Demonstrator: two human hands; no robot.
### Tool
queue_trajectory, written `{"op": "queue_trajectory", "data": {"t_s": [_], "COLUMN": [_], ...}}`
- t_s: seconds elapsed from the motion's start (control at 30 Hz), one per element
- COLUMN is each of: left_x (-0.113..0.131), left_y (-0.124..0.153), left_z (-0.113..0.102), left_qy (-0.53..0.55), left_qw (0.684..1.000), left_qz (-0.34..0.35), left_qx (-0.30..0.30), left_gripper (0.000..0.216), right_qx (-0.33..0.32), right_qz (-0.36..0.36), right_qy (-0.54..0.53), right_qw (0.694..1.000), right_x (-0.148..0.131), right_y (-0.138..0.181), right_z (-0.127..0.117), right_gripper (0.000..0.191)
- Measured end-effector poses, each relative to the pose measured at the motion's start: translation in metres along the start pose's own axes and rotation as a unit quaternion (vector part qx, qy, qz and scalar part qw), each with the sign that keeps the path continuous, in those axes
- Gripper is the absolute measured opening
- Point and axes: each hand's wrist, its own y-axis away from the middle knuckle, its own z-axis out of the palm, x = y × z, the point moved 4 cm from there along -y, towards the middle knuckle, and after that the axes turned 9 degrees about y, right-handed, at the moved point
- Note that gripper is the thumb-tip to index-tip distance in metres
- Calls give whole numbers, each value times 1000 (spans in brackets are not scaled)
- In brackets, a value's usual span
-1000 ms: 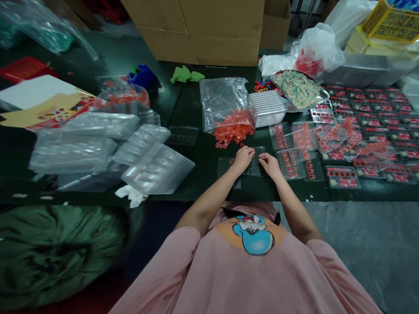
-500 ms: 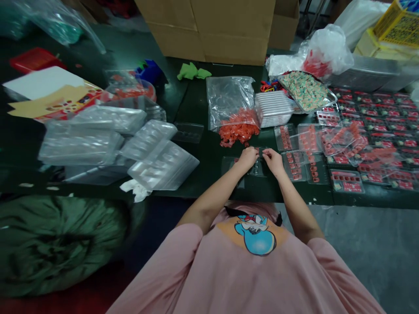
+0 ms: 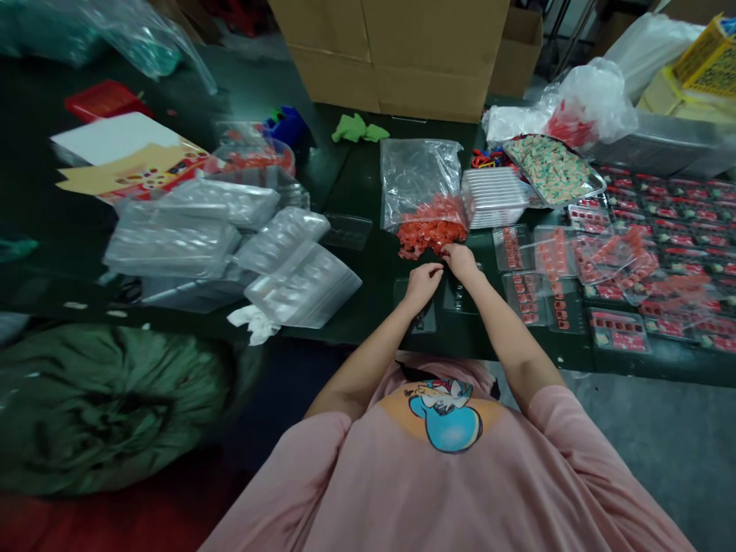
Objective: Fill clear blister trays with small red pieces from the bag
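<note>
Head view: I see two bare hands above the dark green table point(image 3: 376, 316).
Right hand point(image 3: 461, 263): fingertips at the red plastic pieces point(image 3: 431, 228), near edge; I can't tell if pinching one.
Left hand point(image 3: 424, 284): just beside, fingers bunched; whether gripping, I can't tell.
Clear trays point(image 3: 459, 300): by the wrists, partly hidden.
Plastic bag point(image 3: 419, 169): beyond, pieces at its mouth.
Filled trays point(image 3: 525, 299): rightward.

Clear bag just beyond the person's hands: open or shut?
Open: red pieces lie partly inside the clear bag, partly out past its near edge.
</note>
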Motion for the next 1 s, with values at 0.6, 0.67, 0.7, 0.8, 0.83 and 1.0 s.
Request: {"op": "queue_trajectory", "data": {"t_s": [0.6, 0.67, 0.7, 0.8, 0.83, 1.0], "left_x": [18, 21, 22, 23, 22, 20], "left_y": [0, 0, 1, 4, 5, 6], "left_z": [25, 29, 32, 40, 42, 51], "left_qy": [249, 156, 108, -13, -39, -96], "left_qw": [966, 983, 987, 984, 980, 964], "left_qz": [-24, 27, 49, 99, 112, 159], "left_qx": [-71, -95, -111, -150, -157, -191], "left_gripper": [30, 25, 22, 14, 12, 14], "right_qx": [37, 74, 87, 94, 92, 90], "right_qz": [39, 67, 78, 93, 95, 96], "right_qy": [-357, -335, -328, -321, -320, -323], "right_qw": [932, 937, 937, 938, 938, 937], "right_x": [31, 44, 50, 58, 59, 58], "right_y": [97, 105, 109, 117, 120, 125], "right_z": [-38, -40, -40, -37, -36, -34], "right_gripper": [25, 26, 26, 25, 25, 24]}}
